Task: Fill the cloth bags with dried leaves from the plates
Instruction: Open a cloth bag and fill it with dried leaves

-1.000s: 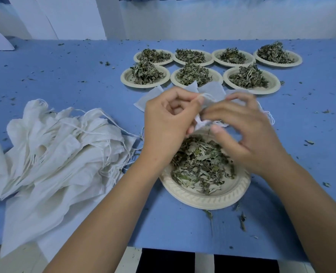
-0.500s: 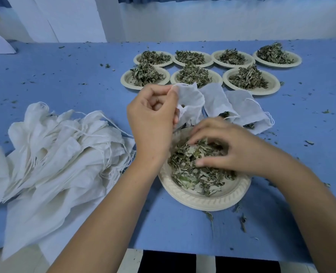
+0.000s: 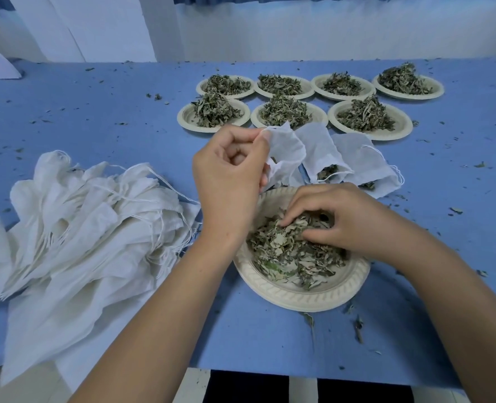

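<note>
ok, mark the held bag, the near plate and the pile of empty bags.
held bag [image 3: 287,148], head view, cloth just right of the thumb
near plate [image 3: 299,299], head view, bare front rim
pile of empty bags [image 3: 75,228], head view, middle of the heap

Nothing to read in this shot: no word, label, brand, number or sign shows anywhere in the frame. The round cream paper plate [image 3: 302,298] at lower centre carries only a pressed rib pattern round its rim. The small white cloth drawstring bag [image 3: 287,149] at centre is plain, unprinted fabric.
</note>
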Action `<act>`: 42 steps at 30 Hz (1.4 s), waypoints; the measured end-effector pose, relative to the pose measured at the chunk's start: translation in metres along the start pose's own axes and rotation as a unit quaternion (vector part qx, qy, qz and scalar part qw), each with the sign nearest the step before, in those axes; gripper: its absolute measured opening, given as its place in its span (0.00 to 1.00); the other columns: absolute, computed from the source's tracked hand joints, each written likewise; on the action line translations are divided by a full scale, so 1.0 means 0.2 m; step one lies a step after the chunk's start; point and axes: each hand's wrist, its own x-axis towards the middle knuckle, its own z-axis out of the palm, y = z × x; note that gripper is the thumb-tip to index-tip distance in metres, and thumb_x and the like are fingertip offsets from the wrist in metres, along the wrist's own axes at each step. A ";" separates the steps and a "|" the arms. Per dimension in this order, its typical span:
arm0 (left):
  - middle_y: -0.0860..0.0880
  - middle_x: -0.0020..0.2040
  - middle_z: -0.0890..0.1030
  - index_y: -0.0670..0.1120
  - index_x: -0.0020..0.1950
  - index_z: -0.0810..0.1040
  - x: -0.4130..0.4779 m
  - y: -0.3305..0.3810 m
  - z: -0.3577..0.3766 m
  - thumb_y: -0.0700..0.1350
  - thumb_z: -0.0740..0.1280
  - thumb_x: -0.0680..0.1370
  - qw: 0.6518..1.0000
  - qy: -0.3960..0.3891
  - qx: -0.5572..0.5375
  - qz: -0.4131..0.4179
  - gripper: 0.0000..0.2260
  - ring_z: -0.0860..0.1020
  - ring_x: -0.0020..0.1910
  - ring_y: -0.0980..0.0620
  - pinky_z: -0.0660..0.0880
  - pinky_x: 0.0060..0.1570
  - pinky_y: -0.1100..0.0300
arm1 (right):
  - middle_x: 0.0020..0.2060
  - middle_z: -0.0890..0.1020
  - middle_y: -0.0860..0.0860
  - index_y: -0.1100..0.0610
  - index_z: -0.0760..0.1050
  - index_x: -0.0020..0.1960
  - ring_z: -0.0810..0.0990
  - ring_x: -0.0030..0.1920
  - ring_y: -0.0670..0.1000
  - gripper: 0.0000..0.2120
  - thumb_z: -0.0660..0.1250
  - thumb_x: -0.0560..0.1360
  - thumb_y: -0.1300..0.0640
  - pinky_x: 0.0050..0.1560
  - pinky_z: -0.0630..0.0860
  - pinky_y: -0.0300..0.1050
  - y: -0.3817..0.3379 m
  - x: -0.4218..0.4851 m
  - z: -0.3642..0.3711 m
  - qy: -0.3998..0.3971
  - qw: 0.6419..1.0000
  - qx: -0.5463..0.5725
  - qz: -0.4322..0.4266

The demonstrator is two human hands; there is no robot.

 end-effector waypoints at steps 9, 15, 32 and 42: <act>0.52 0.25 0.75 0.39 0.41 0.79 0.00 -0.01 0.00 0.37 0.70 0.77 0.999 -0.015 0.031 -0.008 0.05 0.71 0.21 0.57 0.69 0.24 0.66 | 0.43 0.84 0.46 0.54 0.83 0.44 0.82 0.47 0.46 0.13 0.72 0.68 0.71 0.51 0.76 0.37 -0.04 -0.04 -0.05 0.155 0.980 0.112 -0.048; 0.50 0.27 0.77 0.45 0.39 0.80 0.00 -0.02 0.00 0.38 0.71 0.76 0.996 -0.058 0.072 -0.008 0.06 0.73 0.27 0.57 0.70 0.31 0.67 | 0.41 0.83 0.41 0.51 0.80 0.44 0.82 0.46 0.46 0.13 0.68 0.66 0.67 0.49 0.75 0.37 -0.05 -0.04 -0.07 0.240 0.947 0.193 -0.092; 0.54 0.24 0.76 0.47 0.38 0.78 0.00 -0.03 0.00 0.39 0.70 0.77 0.994 -0.059 0.089 0.004 0.08 0.73 0.22 0.56 0.69 0.26 0.66 | 0.48 0.76 0.50 0.54 0.82 0.48 0.76 0.52 0.46 0.08 0.75 0.69 0.60 0.59 0.71 0.42 -0.03 -0.01 0.00 0.009 0.998 0.058 -0.010; 0.55 0.23 0.75 0.47 0.37 0.78 0.00 -0.04 0.00 0.38 0.70 0.76 0.993 -0.076 0.089 0.007 0.09 0.72 0.21 0.59 0.68 0.26 0.68 | 0.43 0.83 0.51 0.55 0.80 0.46 0.83 0.45 0.50 0.10 0.72 0.69 0.66 0.49 0.77 0.40 -0.06 -0.04 -0.05 0.227 0.952 0.184 -0.095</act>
